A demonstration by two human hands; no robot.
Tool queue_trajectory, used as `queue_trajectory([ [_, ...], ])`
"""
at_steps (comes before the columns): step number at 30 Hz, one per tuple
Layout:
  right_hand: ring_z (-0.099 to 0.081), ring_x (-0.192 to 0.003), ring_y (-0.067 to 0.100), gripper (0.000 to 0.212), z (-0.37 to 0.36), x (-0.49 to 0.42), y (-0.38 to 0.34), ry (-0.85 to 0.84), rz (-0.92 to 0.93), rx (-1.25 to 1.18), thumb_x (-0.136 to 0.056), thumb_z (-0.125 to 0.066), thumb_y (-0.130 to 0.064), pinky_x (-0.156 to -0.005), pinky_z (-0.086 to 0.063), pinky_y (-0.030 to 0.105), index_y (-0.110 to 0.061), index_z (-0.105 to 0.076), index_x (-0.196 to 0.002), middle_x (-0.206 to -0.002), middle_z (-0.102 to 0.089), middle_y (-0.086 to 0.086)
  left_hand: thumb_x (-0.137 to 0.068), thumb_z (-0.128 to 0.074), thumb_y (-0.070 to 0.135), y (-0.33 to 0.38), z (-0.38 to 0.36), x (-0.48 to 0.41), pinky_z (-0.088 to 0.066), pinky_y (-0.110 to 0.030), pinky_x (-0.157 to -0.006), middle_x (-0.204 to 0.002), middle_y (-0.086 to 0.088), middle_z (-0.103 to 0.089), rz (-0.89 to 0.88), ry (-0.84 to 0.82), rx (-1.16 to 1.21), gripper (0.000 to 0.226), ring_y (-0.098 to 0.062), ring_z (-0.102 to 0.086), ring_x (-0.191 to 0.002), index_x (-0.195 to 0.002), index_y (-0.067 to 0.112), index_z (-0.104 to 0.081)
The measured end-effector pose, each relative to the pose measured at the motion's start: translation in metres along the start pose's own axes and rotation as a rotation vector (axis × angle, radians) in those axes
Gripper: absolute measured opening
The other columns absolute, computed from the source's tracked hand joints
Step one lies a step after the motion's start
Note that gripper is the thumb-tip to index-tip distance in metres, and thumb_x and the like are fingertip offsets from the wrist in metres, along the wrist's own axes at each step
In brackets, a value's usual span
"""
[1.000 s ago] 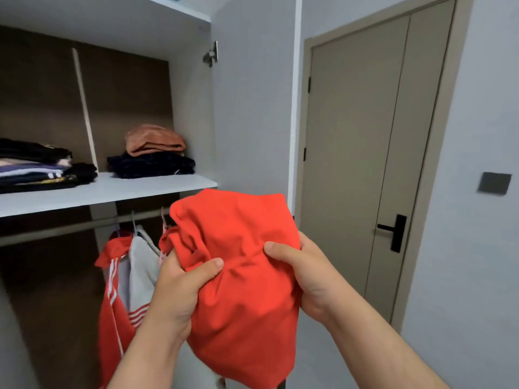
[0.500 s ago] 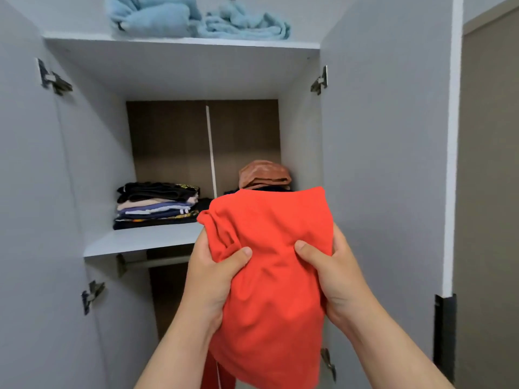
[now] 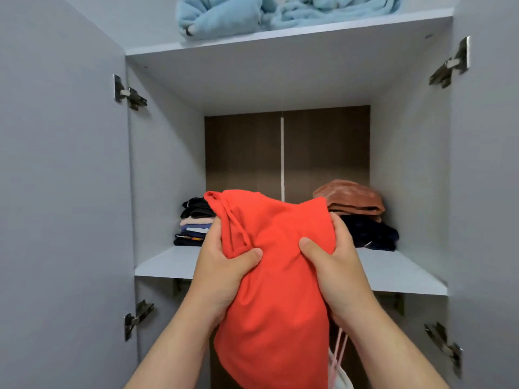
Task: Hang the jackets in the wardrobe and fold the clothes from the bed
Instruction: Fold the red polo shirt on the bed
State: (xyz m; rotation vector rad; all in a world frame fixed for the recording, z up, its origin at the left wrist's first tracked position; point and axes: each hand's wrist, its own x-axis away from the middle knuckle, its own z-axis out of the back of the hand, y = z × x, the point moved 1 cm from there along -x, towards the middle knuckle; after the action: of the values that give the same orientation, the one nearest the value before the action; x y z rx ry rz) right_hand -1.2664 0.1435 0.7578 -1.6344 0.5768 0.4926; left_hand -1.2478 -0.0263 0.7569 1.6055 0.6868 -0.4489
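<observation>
Folded orange-red cloth garment (image 3: 278, 276) is gripped by left hand (image 3: 224, 276) and right hand (image 3: 337, 273), long axis vertical, before grey wardrobe shelf (image 3: 393, 273) front edge.

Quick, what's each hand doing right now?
Left hand: closed, gripping the red garment.
Right hand: closed, gripping the same red garment.

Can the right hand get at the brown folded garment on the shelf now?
Probably not yet: the right hand grips the red garment. The way to the brown garment looks free.
</observation>
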Motion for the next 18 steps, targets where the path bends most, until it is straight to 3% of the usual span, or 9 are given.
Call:
queue_trajectory([
  [6,-0.053,-0.113,-0.01,0.073,-0.054,-0.095,0.022,-0.095,0.106,0.115,-0.093,-0.059,-0.004,-0.093,-0.045,0.013,-0.04,-0.031,-0.151,-0.136,-0.048,-0.018,-0.065,-0.063,0.001,-0.027,0.036,-0.106,-0.054,-0.022,-0.076,-0.114,0.002,-0.073,-0.009,0.002,0.08,0.068,-0.015,-0.07,-0.103,-0.128,0.025,-0.059],
  [9,-0.054,-0.118,0.0,0.071,-0.086,-0.153,0.045,-0.15,0.144,0.163,-0.094,-0.057,-0.002,-0.099,-0.044,0.016,-0.038,-0.034,-0.151,-0.142,-0.046,-0.014,-0.077,-0.061,-0.01,-0.05,0.057,-0.166,-0.055,-0.024,-0.077,-0.114,0.001,-0.073,0.02,0.026,0.139,0.062,-0.017,-0.07,-0.104,-0.128,0.024,-0.059],
  [12,-0.051,-0.102,-0.012,0.062,-0.117,-0.21,0.07,-0.19,0.173,0.276,-0.094,-0.058,-0.004,-0.081,-0.037,-0.003,-0.036,-0.044,-0.145,-0.136,-0.047,-0.014,-0.084,-0.054,-0.015,-0.075,0.076,-0.228,-0.055,-0.023,-0.073,-0.114,-0.002,-0.073,0.057,0.059,0.166,0.058,-0.017,-0.07,-0.102,-0.128,0.021,-0.059],
  [13,-0.051,-0.099,-0.011,0.06,-0.125,-0.227,0.077,-0.189,0.169,0.309,-0.093,-0.058,-0.005,-0.075,-0.036,-0.003,-0.035,-0.045,-0.144,-0.134,-0.048,-0.013,-0.084,-0.054,-0.014,-0.084,0.08,-0.247,-0.056,-0.025,-0.072,-0.113,-0.003,-0.073,0.074,0.068,0.164,0.056,-0.019,-0.07,-0.102,-0.127,0.021,-0.06],
  [15,-0.051,-0.104,0.0,0.062,-0.137,-0.256,0.089,-0.178,0.134,0.351,-0.092,-0.06,-0.009,-0.075,-0.036,0.002,-0.032,-0.042,-0.147,-0.133,-0.045,-0.011,-0.084,-0.055,-0.011,-0.1,0.087,-0.282,-0.055,-0.031,-0.073,-0.111,-0.006,-0.073,0.116,0.107,0.179,0.049,-0.023,-0.071,-0.098,-0.121,0.02,-0.063],
  [18,-0.052,-0.114,0.012,0.076,-0.148,-0.294,0.103,-0.192,0.008,0.287,-0.081,-0.068,-0.022,-0.096,-0.043,0.025,-0.033,-0.036,-0.15,-0.135,-0.046,-0.006,-0.085,-0.056,-0.009,-0.12,0.095,-0.327,-0.054,-0.03,-0.069,-0.103,-0.009,-0.072,0.185,0.153,0.22,0.039,-0.023,-0.07,-0.088,-0.114,0.017,-0.064],
])
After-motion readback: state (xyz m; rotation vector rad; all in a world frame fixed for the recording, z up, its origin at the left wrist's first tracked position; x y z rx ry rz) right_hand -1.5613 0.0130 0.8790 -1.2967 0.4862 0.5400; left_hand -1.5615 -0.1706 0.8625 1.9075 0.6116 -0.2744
